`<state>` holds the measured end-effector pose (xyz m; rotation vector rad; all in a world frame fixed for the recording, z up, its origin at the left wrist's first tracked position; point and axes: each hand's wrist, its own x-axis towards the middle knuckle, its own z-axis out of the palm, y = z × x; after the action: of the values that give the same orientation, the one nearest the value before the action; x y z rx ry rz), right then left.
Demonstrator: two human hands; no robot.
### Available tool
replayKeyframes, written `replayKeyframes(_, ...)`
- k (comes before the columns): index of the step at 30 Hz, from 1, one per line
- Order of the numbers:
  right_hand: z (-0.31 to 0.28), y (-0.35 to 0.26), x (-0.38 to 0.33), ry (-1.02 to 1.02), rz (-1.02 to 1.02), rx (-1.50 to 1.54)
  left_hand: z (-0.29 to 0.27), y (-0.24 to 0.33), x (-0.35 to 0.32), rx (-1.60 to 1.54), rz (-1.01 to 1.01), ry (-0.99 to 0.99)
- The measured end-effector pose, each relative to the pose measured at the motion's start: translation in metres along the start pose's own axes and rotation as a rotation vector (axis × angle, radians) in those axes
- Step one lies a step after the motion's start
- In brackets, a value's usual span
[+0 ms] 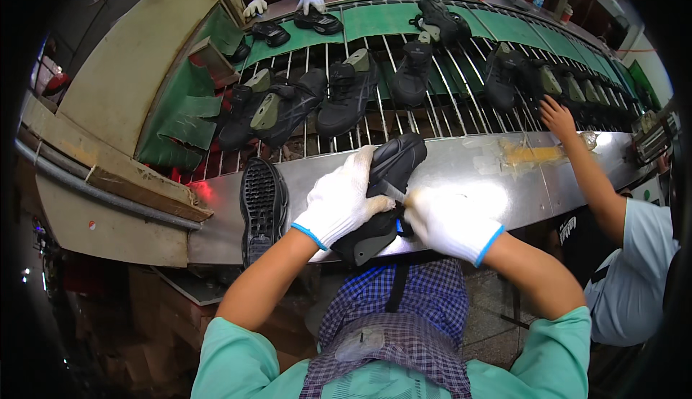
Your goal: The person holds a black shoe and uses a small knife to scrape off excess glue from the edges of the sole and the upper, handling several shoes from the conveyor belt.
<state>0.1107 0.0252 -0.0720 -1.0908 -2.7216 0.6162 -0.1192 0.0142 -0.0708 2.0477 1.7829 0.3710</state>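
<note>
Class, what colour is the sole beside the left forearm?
The shoe sole is black, best in head view.

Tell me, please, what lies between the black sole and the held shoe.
The head view shows the gloved left hand and bare metal tabletop there.

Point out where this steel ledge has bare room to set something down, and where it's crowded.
Bare: the steel ledge right of the gloved right hand, below the yellowish patch; also a narrow strip between the upturned shoe and gloved left hand. Crowded: beyond the ledge, where black shoes cluster leftward and line up rightward by the co-worker's hand.
</note>
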Motion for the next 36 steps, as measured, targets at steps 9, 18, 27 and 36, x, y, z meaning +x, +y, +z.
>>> replayKeyframes(9,-0.002,0.015,0.001,-0.036,-0.039,-0.185,0.005,-0.007,-0.006,0.073,0.156,0.053)
replayKeyframes(18,0.009,-0.014,0.008,-0.110,0.057,-0.201,0.003,-0.014,-0.007,0.115,0.207,0.054)
replayKeyframes(27,0.023,0.102,-0.031,0.146,0.431,-0.237,0.073,-0.047,-0.151,-0.136,0.111,0.812)
replayKeyframes(36,0.033,0.050,0.070,0.249,0.017,-0.050,0.114,-0.067,-0.134,0.014,-0.431,0.536)
